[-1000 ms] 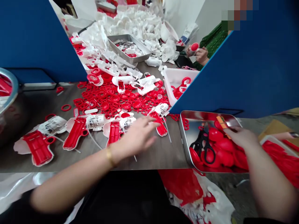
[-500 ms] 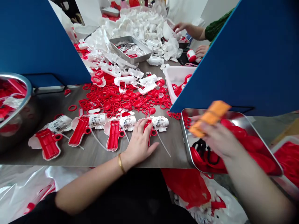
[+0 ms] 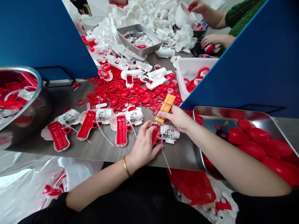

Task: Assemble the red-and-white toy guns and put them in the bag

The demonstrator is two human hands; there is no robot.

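Grey wood-grain worktable (image 3: 184, 152) between two blue partition panels (image 3: 39, 37), seen from the worker's head. Centre: the left hand (image 3: 142, 144) lies over a red plastic pistol moulding (image 3: 156, 134), its fingers (image 3: 147, 127) spread and curved across the piece, resting on it without a clenched grip. The moulding sits on a white backing sheet, just beside a white printed pistol part (image 3: 170, 132). The right hand (image 3: 177, 119) is just above and touching-distance from this group, pinching an orange rectangular block (image 3: 165, 104) upright between thumb and fingers; its material is hard to tell from this view.

Surroundings, by clock position from the hands: at 9 o'clock, a row of three similar red-and-white pistol sets (image 3: 87, 124) and a stainless steel bowl (image 3: 20, 93) at the table edge. At 12 o'clock, a heap of red plastic rings and discs (image 3: 130, 96), and beyond it white plastic trimmings (image 3: 149, 15) around a steel tray (image 3: 139, 39). At 2 o'clock, a white plastic bin (image 3: 191, 70) holding red rings. At 3 o'clock, a second steel tray (image 3: 210, 113) filled with rounded red pieces (image 3: 253, 147). At 1 o'clock, a co-worker's hand (image 3: 213, 40) below a green sleeve (image 3: 243, 18) rests near a red-and-white piece.
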